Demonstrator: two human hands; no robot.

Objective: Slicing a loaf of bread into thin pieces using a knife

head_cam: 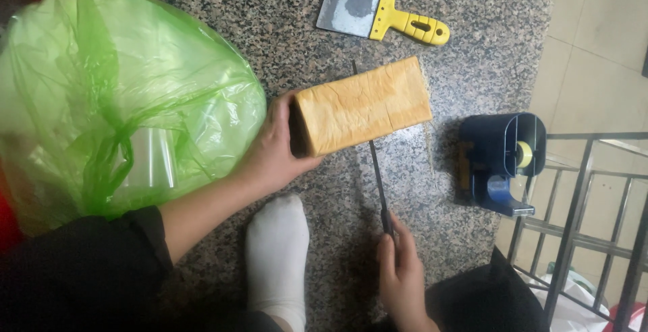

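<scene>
Speckled grey-brown granite surface (270, 28), polished and hard, beside pale floor tiles (580, 55) to the right. Nearest, a foot in a white knitted sock (277, 258) flat on the stone. Just beside it, right hand (401, 274) closed around the handle of a long, thin dark knife (376, 170), blade running under and through the rectangular golden-brown bread loaf (364, 106) partway along its length. Left hand (273, 146) wrapped over the loaf's near end, pressing it steady on the granite. At left, crinkled translucent green plastic bag (115, 89), bulging and glossy. At right, dark blue plastic tape dispenser (503, 160), near a black metal railing (587, 217). Farthest, flat steel scraper with yellow plastic handle (378, 11).
</scene>
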